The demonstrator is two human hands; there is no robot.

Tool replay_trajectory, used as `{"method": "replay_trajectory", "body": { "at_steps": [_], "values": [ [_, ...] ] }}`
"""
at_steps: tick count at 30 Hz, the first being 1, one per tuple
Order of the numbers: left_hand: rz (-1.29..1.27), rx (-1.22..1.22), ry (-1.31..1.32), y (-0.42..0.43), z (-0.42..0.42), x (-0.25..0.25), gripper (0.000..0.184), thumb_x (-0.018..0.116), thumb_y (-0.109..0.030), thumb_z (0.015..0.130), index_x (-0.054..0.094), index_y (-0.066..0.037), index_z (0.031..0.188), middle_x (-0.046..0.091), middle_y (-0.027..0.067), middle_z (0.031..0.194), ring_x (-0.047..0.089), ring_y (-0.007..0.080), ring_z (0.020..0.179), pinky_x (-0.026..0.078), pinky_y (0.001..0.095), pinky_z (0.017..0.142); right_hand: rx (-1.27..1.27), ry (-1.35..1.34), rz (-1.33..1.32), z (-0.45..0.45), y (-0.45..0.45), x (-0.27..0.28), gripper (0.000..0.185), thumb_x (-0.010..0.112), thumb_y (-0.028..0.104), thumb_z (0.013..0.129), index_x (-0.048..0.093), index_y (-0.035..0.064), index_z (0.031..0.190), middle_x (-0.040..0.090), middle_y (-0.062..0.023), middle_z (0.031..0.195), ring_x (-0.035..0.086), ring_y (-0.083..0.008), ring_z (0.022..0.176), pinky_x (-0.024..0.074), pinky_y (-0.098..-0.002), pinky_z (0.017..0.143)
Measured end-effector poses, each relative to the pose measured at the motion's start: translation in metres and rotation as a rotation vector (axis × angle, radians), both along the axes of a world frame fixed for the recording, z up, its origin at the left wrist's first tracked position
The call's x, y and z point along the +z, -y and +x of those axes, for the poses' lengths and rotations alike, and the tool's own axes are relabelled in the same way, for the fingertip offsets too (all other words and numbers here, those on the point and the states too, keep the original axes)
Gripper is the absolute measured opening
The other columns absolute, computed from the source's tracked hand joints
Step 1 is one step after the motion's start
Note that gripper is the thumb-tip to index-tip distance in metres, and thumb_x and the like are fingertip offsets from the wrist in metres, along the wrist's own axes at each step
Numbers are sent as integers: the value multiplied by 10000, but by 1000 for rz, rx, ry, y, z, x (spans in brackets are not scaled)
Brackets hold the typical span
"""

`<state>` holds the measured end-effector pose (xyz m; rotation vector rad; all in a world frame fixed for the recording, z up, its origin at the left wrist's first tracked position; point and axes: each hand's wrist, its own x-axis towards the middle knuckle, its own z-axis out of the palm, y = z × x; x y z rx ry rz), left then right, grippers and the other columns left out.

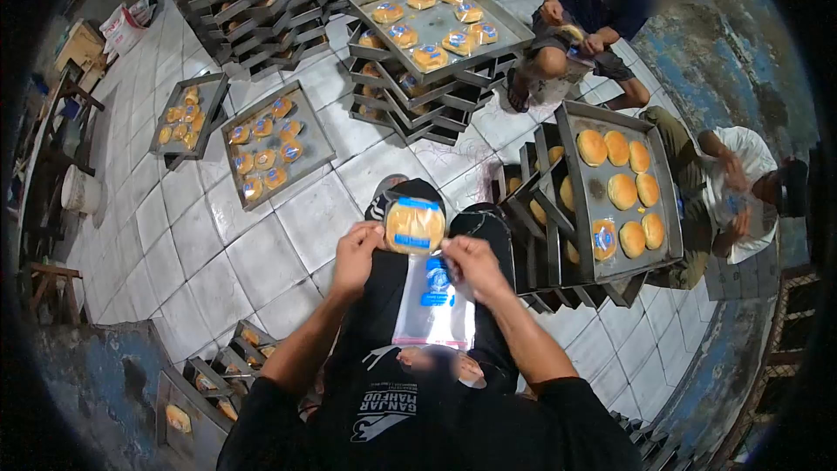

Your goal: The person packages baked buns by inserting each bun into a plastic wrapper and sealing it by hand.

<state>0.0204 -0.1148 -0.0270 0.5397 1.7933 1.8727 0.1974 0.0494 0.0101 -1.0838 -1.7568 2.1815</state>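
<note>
A round golden bun in a clear plastic bag with blue print (415,227) is held up over my knees. My left hand (356,257) pinches the left edge of this bagged bun. Closed at its lower right corner is my right hand (475,267), fingers pressed together on the plastic. Just below, flat clear bags with blue print (427,310) lie on my lap, partly under the bagged bun. To the right, a metal tray (602,262) on a stack carries several bare buns (622,192) and one bagged bun (603,240).
A tray of bagged buns (513,32) tops a stack ahead. Two more trays (305,170) (166,150) rest on the tiled floor (261,253) at left. More trays (196,366) stand lower left. Two people sit at right: one in dark clothing (593,0), another in white (741,183).
</note>
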Motion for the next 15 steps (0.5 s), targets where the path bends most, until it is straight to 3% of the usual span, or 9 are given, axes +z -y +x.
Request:
{"method": "replay_trajectory", "body": {
  "at_steps": [1, 2, 4, 6, 8, 9, 10, 13, 15],
  "values": [
    [13, -32, 123, 2, 2, 4, 239, 619, -104, 999, 648, 23, 799, 661, 72, 978, 585, 129, 885, 463, 284, 818, -9, 33, -17, 0, 13, -1, 358, 659, 276, 1006, 628, 40, 739, 565, 15, 619, 519, -64, 545, 406, -243, 492],
    [50, -82, 219, 1, -2, 6, 246, 617, -84, 991, 633, 25, 771, 675, 67, 966, 581, 118, 878, 456, 269, 812, -32, 60, -70, 3, 19, 2, 260, 651, 262, 1012, 656, 15, 931, 631, -19, 742, 600, -92, 629, 491, -245, 544],
    [122, -96, 114, -14, -2, 24, 243, 614, -68, 987, 626, 22, 762, 686, 69, 972, 575, 108, 860, 456, 266, 790, -228, -124, -215, 2, 38, 31, 236, 657, 231, 1006, 620, 16, 1096, 664, -52, 884, 635, -119, 696, 531, -250, 586],
    [164, -225, 77, -37, 5, 56, 259, 610, -36, 979, 600, 20, 726, 701, 89, 1029, 582, 103, 871, 467, 265, 804, -270, -300, -311, 7, 28, 54, 403, 684, 171, 983, 522, 28, 1323, 669, -95, 1127, 682, -170, 880, 573, -241, 655],
    [245, -259, 79, -69, 23, 70, 74, 600, -17, 976, 648, 39, 972, 674, 102, 1161, 599, 126, 1055, 458, 259, 935, -217, -197, 374, 34, -12, 72, 427, 706, 75, 925, 527, -1, 1305, 683, -157, 1143, 683, -219, 1022, 577, -320, 737],
    [276, -207, 91, -78, 29, 73, 149, 597, -15, 976, 652, 41, 1102, 652, 106, 1229, 596, 140, 1128, 450, 258, 979, -213, -103, 754, 47, -31, 79, 455, 711, 41, 897, 519, -12, 1306, 682, -181, 1153, 683, -251, 1056, 575, -353, 788],
    [224, -213, 78, -78, 34, 77, 376, 575, -4, 983, 547, 29, 1357, 588, 109, 1348, 574, 169, 1218, 444, 282, 1024, -323, -99, 962, 60, -52, 85, 483, 708, 24, 874, 515, -17, 1315, 666, -211, 1184, 673, -308, 1080, 554, -391, 856],
    [-44, -349, -289, -46, 47, 76, 570, 702, -92, 901, 507, 12, 1426, 522, 175, 1461, 538, 275, 1316, 417, 383, 1102, -595, 122, 1473, 101, -105, 87, 532, 713, 29, 849, 516, -31, 1339, 620, -266, 1269, 609, -455, 1156, 495, -462, 993],
    [-132, -432, -917, -17, 51, 60, 649, 775, -145, 824, 534, 10, 1406, 490, 218, 1498, 483, 400, 1370, 393, 451, 1134, -580, 272, 1468, 122, -101, 88, 564, 749, 80, 842, 519, -44, 1342, 575, -274, 1334, 558, -463, 1226, 457, -470, 1045]
  ]
}}
